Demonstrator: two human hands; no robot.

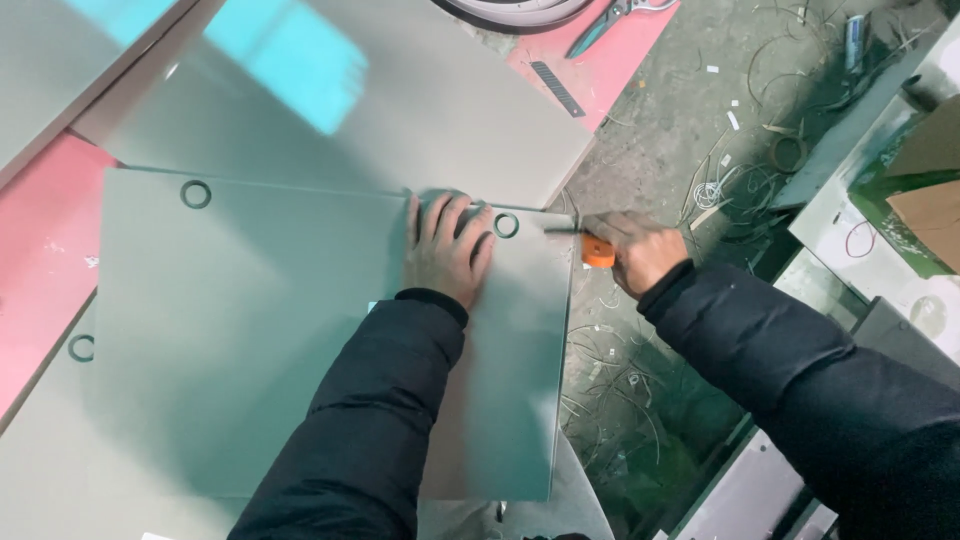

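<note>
Grey-green flat sheet panel (250,330) with round holes lies on a stack of similar panels over a pink work surface (40,250). Left hand (447,247) rests flat, fingers spread, pressing the panel near its far right corner beside a ringed hole (506,225). Right hand (640,250) is closed around an orange-handled cutting tool (597,250), its blade meeting the panel's right edge at the far corner; trimming appears to be under way there, with the long right edge toward the person seemingly yet to be worked, while thin offcut strips (620,400) litter the floor
</note>
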